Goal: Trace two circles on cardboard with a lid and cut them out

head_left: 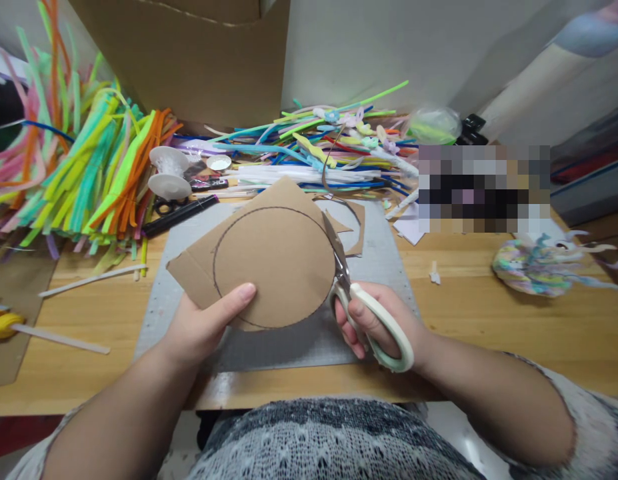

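Observation:
My left hand (209, 323) grips a piece of brown cardboard (279, 267) by its lower left side, thumb on top and fingers hidden beneath. A dark circle is drawn on the cardboard; its lower right edge is cut along the line, while the upper left still has a square corner. In my right hand (379, 320) are scissors (389, 333) with pale handles, fingers through the loops. Their blades point up and away, at the right edge of the circle. Under both hands lies a grey cutting mat (259, 350).
Cardboard offcuts (356, 243) lie on the mat behind the scissors. Bundles of pipe cleaners (109, 167) fill the back left and back middle. A white spool (170, 172) and a black marker (181, 215) sit left of the mat. A fluffy multicoloured object (533, 267) rests at the right.

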`<state>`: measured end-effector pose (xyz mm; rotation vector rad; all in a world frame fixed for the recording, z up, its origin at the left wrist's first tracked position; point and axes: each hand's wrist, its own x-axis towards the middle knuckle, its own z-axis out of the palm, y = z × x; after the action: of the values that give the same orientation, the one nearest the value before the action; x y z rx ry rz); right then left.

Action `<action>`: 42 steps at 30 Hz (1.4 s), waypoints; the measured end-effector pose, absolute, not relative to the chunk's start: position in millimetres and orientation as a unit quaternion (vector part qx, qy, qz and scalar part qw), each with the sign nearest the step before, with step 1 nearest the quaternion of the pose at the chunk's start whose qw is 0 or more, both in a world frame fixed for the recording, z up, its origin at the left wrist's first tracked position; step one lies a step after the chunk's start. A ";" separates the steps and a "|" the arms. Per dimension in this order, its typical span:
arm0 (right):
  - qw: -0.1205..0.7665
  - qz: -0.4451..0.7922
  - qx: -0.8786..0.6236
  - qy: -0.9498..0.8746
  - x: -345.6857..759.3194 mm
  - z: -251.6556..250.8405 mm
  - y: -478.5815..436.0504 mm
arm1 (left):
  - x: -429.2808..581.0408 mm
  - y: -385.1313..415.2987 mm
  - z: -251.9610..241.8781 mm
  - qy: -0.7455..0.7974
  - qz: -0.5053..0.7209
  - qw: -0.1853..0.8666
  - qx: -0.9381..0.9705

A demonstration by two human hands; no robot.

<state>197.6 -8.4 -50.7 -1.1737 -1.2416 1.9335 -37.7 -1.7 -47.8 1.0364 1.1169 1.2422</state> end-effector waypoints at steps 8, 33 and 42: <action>0.299 0.704 -0.444 -0.466 193.6 -59.0 -8.5 | -29.5 4.1 -44.4 0.460 0.552 0.592 0.365; 0.237 0.799 -0.380 -0.402 200.1 -53.4 -1.8 | -36.4 8.0 -42.2 0.516 0.493 0.573 0.403; 0.268 0.753 -0.404 -0.444 192.8 -54.0 -9.0 | -37.2 5.0 -45.6 0.502 0.513 0.567 0.405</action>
<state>192.8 -9.0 -54.0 -1.0883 -1.1986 2.0318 -37.2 5.0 -45.6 0.9528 1.1794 1.2052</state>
